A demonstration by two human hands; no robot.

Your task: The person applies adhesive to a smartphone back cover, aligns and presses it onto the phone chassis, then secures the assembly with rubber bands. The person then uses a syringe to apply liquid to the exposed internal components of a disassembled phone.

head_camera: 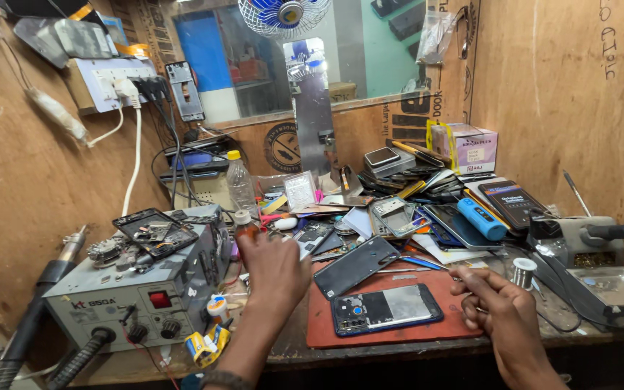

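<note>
— On the red mat [370, 334] at the front of the bench, what is lying there?

— An opened phone [386, 309] with a blue frame is lying flat on it, its inside facing up, between the two hands. A dark back cover [356, 266] is resting just behind it, tilted across the mat's far edge.

— What is the left hand [274, 269] doing?

— It is reaching forward past the phone, palm down, toward the clutter of phone parts [399, 209] in the middle of the bench. Its fingertips are hidden from this angle, so I cannot tell whether it is gripping anything. It is sitting just beside the grey rework station [139, 292] and near a small brown bottle [243, 224].

— And the right hand [496, 307]?

— It is hovering at the mat's right edge, fingers curled inward with the thumb and forefinger pinched together. Something thin may be between them, but it is too small to make out.

— What is standing around that hand?

— A solder spool [523, 273] is standing just behind it, a blue cylinder [482, 219] is lying farther back, and a metal tray [615, 285] is sitting off to the right.
</note>
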